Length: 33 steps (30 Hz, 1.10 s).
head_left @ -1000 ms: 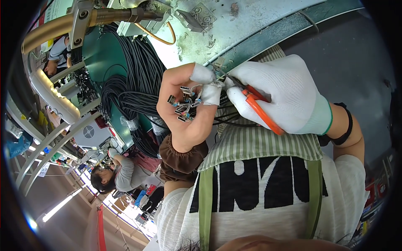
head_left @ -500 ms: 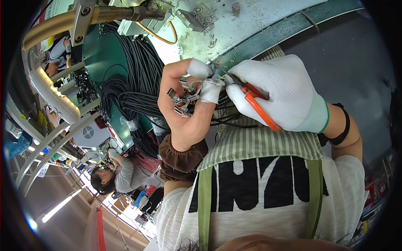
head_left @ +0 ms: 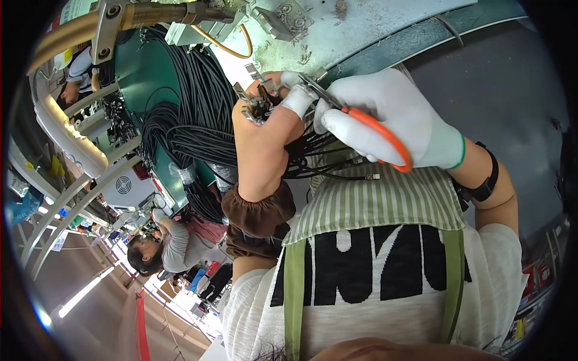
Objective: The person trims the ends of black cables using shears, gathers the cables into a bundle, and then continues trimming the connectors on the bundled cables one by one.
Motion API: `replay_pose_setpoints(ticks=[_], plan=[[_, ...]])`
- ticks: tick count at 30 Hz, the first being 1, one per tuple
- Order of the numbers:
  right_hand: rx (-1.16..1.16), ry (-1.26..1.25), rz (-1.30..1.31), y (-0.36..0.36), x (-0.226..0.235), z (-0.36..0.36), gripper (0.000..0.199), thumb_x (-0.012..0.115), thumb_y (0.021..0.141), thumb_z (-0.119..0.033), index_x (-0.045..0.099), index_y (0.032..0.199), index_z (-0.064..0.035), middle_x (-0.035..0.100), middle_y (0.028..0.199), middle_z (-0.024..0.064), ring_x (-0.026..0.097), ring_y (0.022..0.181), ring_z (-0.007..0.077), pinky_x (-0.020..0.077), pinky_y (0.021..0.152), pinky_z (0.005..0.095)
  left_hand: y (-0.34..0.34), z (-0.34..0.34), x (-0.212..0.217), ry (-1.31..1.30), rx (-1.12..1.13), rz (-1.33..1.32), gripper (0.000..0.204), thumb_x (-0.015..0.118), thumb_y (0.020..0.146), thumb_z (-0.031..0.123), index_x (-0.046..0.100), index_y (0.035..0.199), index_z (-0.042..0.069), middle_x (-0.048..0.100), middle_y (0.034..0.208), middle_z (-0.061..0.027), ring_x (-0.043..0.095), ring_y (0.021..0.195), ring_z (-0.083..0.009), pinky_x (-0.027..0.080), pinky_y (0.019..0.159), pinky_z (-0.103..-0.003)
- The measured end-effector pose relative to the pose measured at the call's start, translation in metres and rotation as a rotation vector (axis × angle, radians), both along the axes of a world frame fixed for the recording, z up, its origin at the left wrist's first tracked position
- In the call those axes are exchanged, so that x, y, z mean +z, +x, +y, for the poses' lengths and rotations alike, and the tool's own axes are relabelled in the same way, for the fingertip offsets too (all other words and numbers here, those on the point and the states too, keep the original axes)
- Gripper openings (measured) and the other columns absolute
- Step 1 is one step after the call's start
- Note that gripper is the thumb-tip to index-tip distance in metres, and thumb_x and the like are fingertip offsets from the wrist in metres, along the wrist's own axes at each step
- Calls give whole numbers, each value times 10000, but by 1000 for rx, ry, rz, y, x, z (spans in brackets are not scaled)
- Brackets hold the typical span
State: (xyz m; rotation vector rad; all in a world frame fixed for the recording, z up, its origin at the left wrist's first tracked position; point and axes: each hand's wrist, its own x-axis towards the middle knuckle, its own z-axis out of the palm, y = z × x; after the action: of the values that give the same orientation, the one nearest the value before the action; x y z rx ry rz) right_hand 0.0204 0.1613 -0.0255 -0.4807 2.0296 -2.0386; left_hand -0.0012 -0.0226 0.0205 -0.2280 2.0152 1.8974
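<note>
My left hand (head_left: 265, 132), with white coverings on the thumb and a fingertip, is closed round a bunch of black cables (head_left: 307, 157). Their small metal connectors (head_left: 257, 105) stick out between its fingers. In a white knitted glove, my right hand (head_left: 391, 120) grips orange-handled pliers (head_left: 380, 133). The metal jaws (head_left: 320, 90) lie right against the left thumb and fingertip, and what is between them is too small to make out. A little metal piece (head_left: 321, 73) shows just beyond the jaws. One loose cable end (head_left: 373, 176) lies over my striped apron (head_left: 373, 204).
Thick bundles of black cable (head_left: 201, 114) lie on the green surface to the left. Ahead is a worktable (head_left: 349, 42) with scraps and a metal fixture (head_left: 274, 24). A brass-coloured pipe (head_left: 150, 17) and a lamp (head_left: 69, 135) stand left. Other people work farther off.
My left hand has turned, and the connectors in it have shifted up and bunched together. The pliers have swung with my right hand, their jaws now closer to the left fingertips.
</note>
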Motion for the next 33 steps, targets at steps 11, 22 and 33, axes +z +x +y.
replay_pose_setpoints(ticks=[11, 22, 33], plan=[[-204, 283, 606, -74, 1, 13, 173, 602, 832, -214, 597, 844, -41, 537, 701, 90, 552, 617, 218, 433, 550, 328, -66, -35, -27, 292, 6, -135, 107, 581, 893, 105, 525, 832, 37, 386, 627, 38, 285, 486, -53, 246, 439, -207], [126, 96, 228, -102, 25, 20, 180, 605, 818, -184, 588, 738, -23, 528, 621, 125, 566, 612, 285, 441, 584, 351, -68, -20, -10, -40, -179, -2, 242, 684, 857, 224, 548, 791, 35, 494, 648, 15, 421, 520, -66, 331, 460, -220], [-176, 503, 1073, -96, 7, 19, 211, 595, 839, -226, 606, 740, -40, 548, 609, 155, 573, 585, 288, 436, 560, 353, -58, -18, -10, -258, -225, 259, 342, 754, 804, 309, 578, 824, 16, 562, 674, -4, 499, 569, -84, 423, 537, -233]])
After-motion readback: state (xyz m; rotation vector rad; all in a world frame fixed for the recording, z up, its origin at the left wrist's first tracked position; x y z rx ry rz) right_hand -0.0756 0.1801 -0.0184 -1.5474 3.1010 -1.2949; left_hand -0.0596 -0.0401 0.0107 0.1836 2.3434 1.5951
